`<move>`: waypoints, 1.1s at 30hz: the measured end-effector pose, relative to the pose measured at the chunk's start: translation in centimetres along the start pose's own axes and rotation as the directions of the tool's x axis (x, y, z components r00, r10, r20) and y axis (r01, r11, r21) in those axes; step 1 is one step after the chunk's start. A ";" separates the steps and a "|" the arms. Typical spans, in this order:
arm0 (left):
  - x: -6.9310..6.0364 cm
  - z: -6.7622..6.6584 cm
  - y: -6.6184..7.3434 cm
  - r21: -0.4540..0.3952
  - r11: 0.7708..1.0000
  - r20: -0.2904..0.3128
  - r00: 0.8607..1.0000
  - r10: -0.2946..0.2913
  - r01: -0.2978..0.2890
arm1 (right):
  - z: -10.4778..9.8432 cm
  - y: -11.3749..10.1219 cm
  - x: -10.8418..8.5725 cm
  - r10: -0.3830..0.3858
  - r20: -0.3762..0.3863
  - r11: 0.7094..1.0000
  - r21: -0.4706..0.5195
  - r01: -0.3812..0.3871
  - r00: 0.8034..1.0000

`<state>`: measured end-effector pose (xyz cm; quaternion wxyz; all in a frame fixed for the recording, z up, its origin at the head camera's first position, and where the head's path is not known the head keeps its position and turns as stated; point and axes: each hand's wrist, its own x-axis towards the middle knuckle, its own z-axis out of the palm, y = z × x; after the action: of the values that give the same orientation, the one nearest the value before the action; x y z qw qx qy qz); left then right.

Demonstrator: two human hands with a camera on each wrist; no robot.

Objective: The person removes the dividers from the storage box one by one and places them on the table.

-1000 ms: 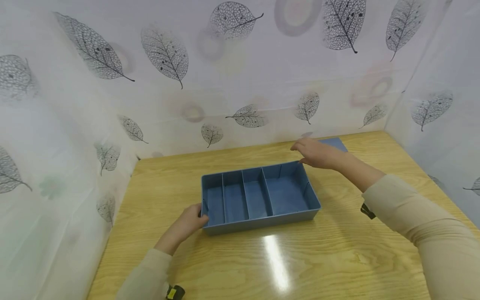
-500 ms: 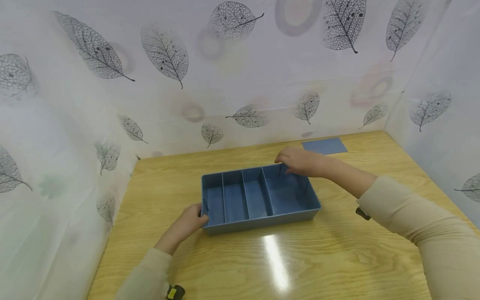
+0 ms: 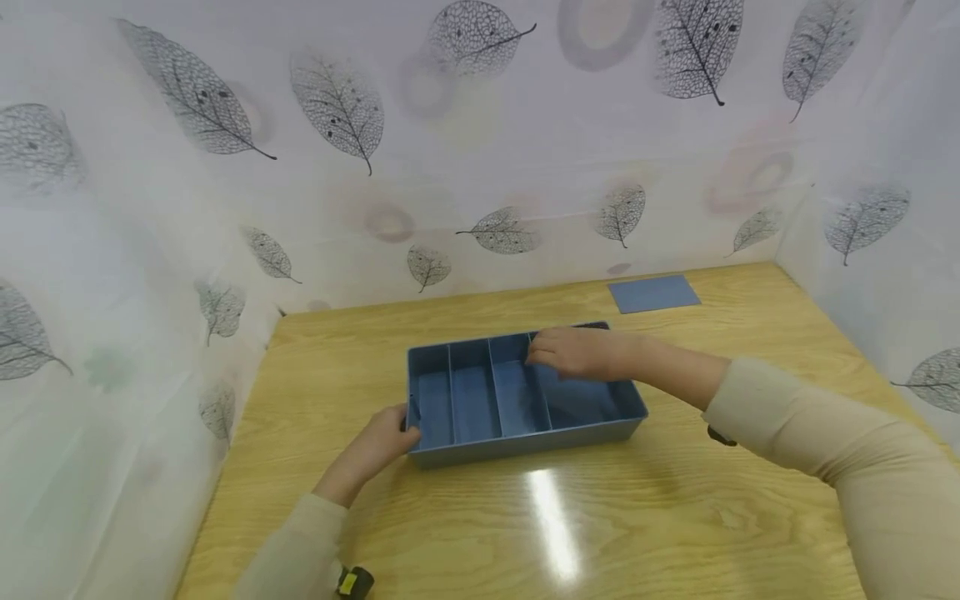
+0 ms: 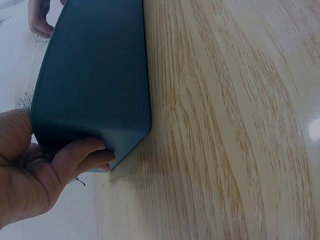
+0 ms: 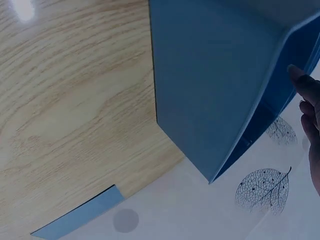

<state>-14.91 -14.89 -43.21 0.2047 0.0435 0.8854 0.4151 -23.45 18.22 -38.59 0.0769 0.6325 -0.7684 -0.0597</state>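
A blue divided storage box (image 3: 525,450) sits on the wooden table, split by upright dividers (image 3: 495,392) into narrow slots and a wider compartment (image 3: 581,404) at the right. My left hand (image 3: 378,442) grips its left end, thumb over the rim; the left wrist view shows the fingers (image 4: 82,155) against the outside wall. Over the wider compartment hovers my right hand (image 3: 577,353), its loosely bent fingertips close to the rightmost divider. Whether they touch that divider is hidden. In the right wrist view, the right hand (image 5: 311,110) shows only partly, at the box's rim.
A flat blue panel (image 3: 654,294) lies near the table's back right edge. Leaf-printed sheeting (image 3: 502,167) rises behind the table (image 3: 330,358) and along both sides. Light glares off the front of the tabletop.
My right hand has moved left from the box's back right corner to above the rightmost divider, uncovering the flat panel. The left hand keeps its grip and the box stays put.
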 end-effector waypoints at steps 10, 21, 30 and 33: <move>-0.2 0.0 0.2 -0.011 1.000 0.004 1.000 0.000 0.000 | 0.8 -1.0 0.6 -0.084 0.091 0.991 -0.098 0.092 0.992; 0.0 0.1 0.1 0.000 1.000 -0.009 1.000 -0.006 0.006 | 1.8 -1.1 1.3 -0.171 0.156 0.961 -0.194 0.200 0.973; 0.0 0.2 0.0 0.004 1.000 -0.008 1.000 -0.018 0.018 | 2.0 -1.0 1.7 -0.201 0.169 0.943 -0.232 0.237 0.965; 0.0 0.2 0.0 0.005 1.000 -0.006 1.000 -0.017 0.017 | 2.0 -1.1 1.8 -0.207 0.175 0.937 -0.246 0.246 0.963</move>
<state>-14.81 -14.75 -43.29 0.2056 0.0354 0.8873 0.4114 -23.14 16.27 -40.63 0.0969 0.6950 -0.6787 -0.2166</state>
